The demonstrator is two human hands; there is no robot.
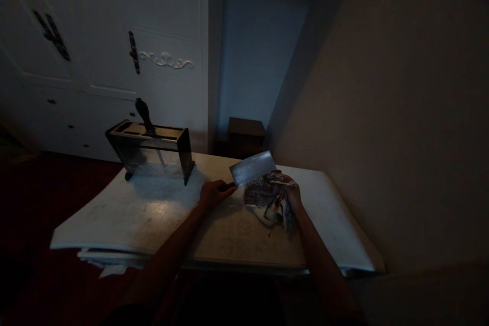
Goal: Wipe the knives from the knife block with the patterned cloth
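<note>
My left hand (212,194) is closed round the dark handle of a cleaver (252,167), whose broad grey blade points up and to the right over the table (153,214). My right hand (293,194) grips a crumpled patterned cloth (267,198) that lies against the lower edge of the blade. Both hands rest near the middle of the pale tabletop. The room is dim.
A knife rack (153,150) with a clear front stands at the back left of the table, one dark-handled knife (144,114) in it. White cupboard doors (95,51) stand behind, a wall (401,112) runs on the right, and a small dark box (246,135) sits in the corner.
</note>
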